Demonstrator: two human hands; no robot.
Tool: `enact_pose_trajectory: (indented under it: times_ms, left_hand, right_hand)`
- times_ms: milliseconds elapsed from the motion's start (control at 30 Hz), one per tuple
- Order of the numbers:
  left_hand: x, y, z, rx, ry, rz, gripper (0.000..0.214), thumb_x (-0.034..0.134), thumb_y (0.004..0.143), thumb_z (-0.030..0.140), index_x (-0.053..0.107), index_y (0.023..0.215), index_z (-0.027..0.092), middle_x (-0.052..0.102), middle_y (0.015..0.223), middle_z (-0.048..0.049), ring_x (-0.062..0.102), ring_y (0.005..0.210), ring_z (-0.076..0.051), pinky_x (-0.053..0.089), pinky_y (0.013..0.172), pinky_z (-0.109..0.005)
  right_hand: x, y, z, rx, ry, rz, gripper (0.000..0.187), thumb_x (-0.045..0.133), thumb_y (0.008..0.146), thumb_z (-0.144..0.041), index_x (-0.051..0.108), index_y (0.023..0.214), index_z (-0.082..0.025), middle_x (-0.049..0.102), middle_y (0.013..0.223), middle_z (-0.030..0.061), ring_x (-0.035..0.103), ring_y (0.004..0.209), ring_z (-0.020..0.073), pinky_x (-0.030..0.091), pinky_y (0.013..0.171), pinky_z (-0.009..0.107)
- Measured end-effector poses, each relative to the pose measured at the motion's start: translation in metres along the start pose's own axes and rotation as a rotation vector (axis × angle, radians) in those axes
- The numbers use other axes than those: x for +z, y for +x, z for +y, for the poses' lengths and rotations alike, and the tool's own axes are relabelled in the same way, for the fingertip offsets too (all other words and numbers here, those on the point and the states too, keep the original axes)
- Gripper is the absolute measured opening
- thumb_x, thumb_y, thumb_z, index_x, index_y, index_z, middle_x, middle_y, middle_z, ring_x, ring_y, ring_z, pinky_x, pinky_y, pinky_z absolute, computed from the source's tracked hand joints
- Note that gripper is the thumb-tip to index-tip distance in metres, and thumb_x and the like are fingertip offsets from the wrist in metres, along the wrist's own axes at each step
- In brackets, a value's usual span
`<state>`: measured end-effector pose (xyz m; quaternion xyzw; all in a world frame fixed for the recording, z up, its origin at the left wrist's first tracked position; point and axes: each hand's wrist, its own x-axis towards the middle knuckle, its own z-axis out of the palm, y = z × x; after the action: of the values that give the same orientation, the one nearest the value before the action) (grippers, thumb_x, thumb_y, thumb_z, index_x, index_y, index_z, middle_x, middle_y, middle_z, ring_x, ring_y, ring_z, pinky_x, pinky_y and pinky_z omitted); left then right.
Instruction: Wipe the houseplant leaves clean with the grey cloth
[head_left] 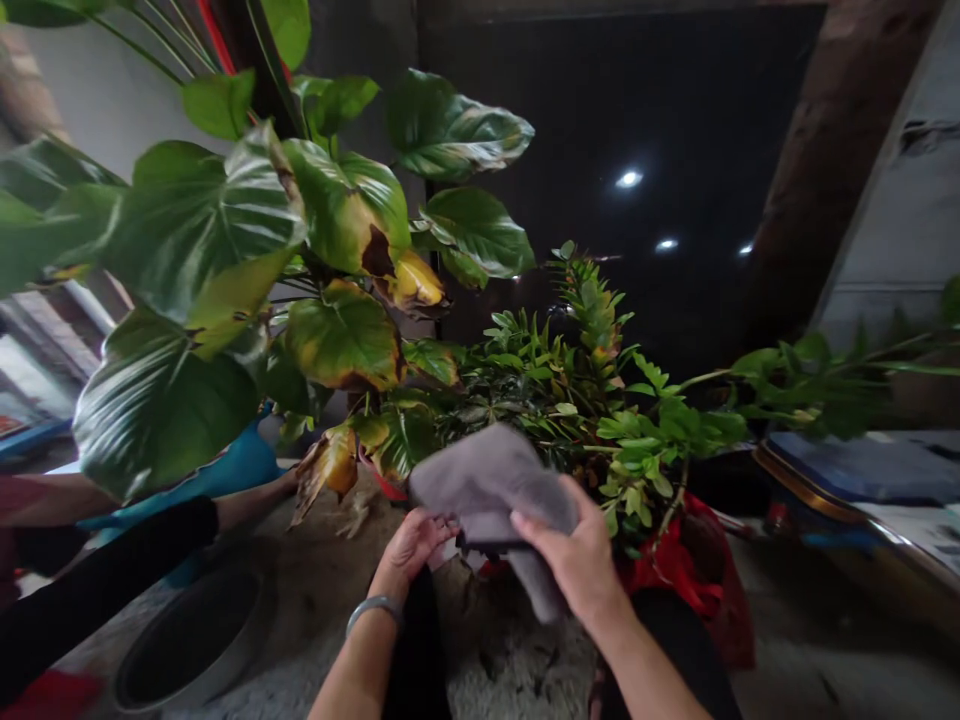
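Note:
Both my hands hold a grey cloth (pixel 487 480) in front of a cluster of potted plants. My right hand (pixel 574 555) grips the cloth from above, fingers closed over its folded part, a corner hanging below. My left hand (pixel 412 545), with a silver bangle (pixel 373 608) on the wrist, pinches the cloth's left edge. A large-leaved plant (pixel 225 260) with yellowing, brown-edged leaves stands at the left. A smaller bushy plant (pixel 592 390) grows right behind the cloth.
Another person's arm in a black sleeve (pixel 105 580) reaches in from the left toward the big plant's base. A dark round basin (pixel 187 640) lies on the rough concrete floor. Red wrapping (pixel 690 580) covers a pot at right. A low table edge (pixel 825 500) stands further right.

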<state>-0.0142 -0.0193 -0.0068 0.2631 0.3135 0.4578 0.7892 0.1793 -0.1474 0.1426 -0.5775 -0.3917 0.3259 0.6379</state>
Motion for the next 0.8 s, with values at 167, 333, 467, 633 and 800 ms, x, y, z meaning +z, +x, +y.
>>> enact_pose_trajectory:
  times_ms: [167, 333, 467, 633, 800]
  left_hand:
    - [0.012, -0.004, 0.001, -0.010, -0.008, -0.048, 0.030, 0.072, 0.069, 0.016, 0.073, 0.099, 0.014, 0.071, 0.080, -0.0078, 0.067, 0.078, -0.020, 0.052, 0.076, -0.034]
    - [0.007, -0.003, 0.001, 0.016, -0.032, -0.029, 0.027, 0.071, 0.070, 0.014, 0.072, 0.097, 0.013, 0.072, 0.086, -0.0083, 0.068, 0.079, -0.020, 0.052, 0.080, -0.034]
    - [0.007, -0.003, 0.002, 0.039, -0.050, 0.012, 0.025, 0.073, 0.068, 0.014, 0.073, 0.093, 0.011, 0.072, 0.079, -0.0082, 0.067, 0.074, -0.018, 0.052, 0.079, -0.033]
    - [0.015, -0.009, 0.005, 0.028, -0.047, 0.014, 0.021, 0.072, 0.068, 0.013, 0.074, 0.089, 0.011, 0.074, 0.091, -0.0111, 0.067, 0.077, -0.019, 0.052, 0.078, -0.033]
    - [0.018, -0.013, 0.007, 0.033, -0.074, 0.053, 0.020, 0.071, 0.068, 0.011, 0.075, 0.088, 0.012, 0.074, 0.088, -0.0092, 0.066, 0.073, -0.017, 0.053, 0.073, -0.031]
  right_hand:
    - [-0.004, 0.038, 0.012, 0.004, -0.013, 0.270, 0.043, 0.076, 0.045, -0.045, 0.066, 0.079, -0.021, 0.073, 0.076, 0.0043, 0.065, 0.074, 0.0260, 0.050, 0.072, 0.036]
    - [-0.008, -0.022, 0.056, 0.343, -0.052, -0.019, 0.034, 0.072, 0.046, -0.036, 0.070, 0.076, -0.019, 0.073, 0.070, 0.0042, 0.067, 0.071, 0.0279, 0.052, 0.067, 0.035]
    - [-0.022, -0.030, 0.036, 0.308, 0.024, -0.037, 0.044, 0.077, 0.047, -0.038, 0.072, 0.085, -0.017, 0.075, 0.076, 0.0055, 0.068, 0.073, 0.0277, 0.053, 0.069, 0.035]
    - [-0.022, 0.038, 0.016, 0.045, 0.174, 0.331, 0.050, 0.082, 0.045, -0.041, 0.070, 0.088, -0.018, 0.075, 0.082, 0.0048, 0.068, 0.079, 0.0259, 0.052, 0.076, 0.036]
    - [-0.012, 0.019, 0.059, 0.411, 0.308, 0.314, 0.044, 0.082, 0.037, -0.038, 0.069, 0.074, -0.019, 0.075, 0.074, 0.0062, 0.069, 0.075, 0.0302, 0.055, 0.065, 0.039]
